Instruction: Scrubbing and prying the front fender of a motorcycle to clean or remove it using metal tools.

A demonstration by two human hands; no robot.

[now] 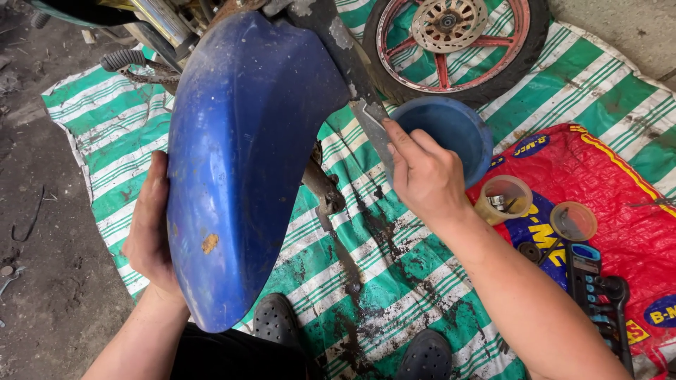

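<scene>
Two hands [151, 232] gripping one blue fender [246, 155]

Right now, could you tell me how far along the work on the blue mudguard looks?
Done: the red-spoked wheel already lies off the bike on the striped tarp, and small parts sit in a tub beside the blue bowl. In hand: the left hand grips the edge of the blue mudguard, while the right hand touches the grey fork leg. Left: the mudguard appears not yet clear of the fork.
</scene>
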